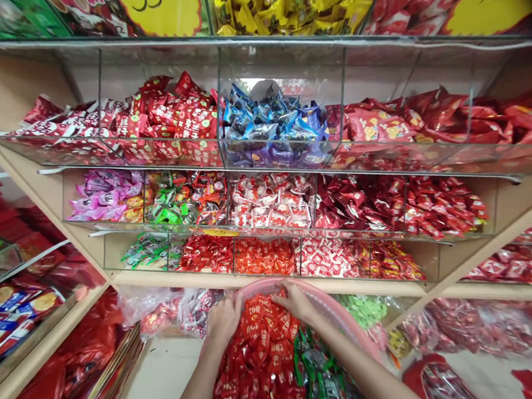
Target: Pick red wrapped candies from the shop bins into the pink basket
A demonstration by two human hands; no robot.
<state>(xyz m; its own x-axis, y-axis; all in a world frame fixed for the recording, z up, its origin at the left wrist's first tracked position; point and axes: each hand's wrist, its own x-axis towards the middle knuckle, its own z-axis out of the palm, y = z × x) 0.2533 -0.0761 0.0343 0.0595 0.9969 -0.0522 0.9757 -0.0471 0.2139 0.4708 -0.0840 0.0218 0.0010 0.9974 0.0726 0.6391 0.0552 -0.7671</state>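
In front of me is a pink plastic basket (344, 317) heaped with red-wrapped candies (265, 355) and, on its right side, green-wrapped candies (325, 368). My left hand (224, 318) is closed at the basket's far left, against the edge of the red heap; what lies in its fingers is hidden. Inside the far rim, my right hand (296, 302) has its fingers curled onto the topmost red candies. Both forearms reach over the basket, whose left wall is mostly covered by my left arm.
Above stands a wooden shelf rack (394, 284) with clear dividers and several rows of wrapped sweets. Plastic bags (196, 311) of candy lie below it at left. More bagged sweets (482, 326) and a red bag (442, 379) sit on the floor at right.
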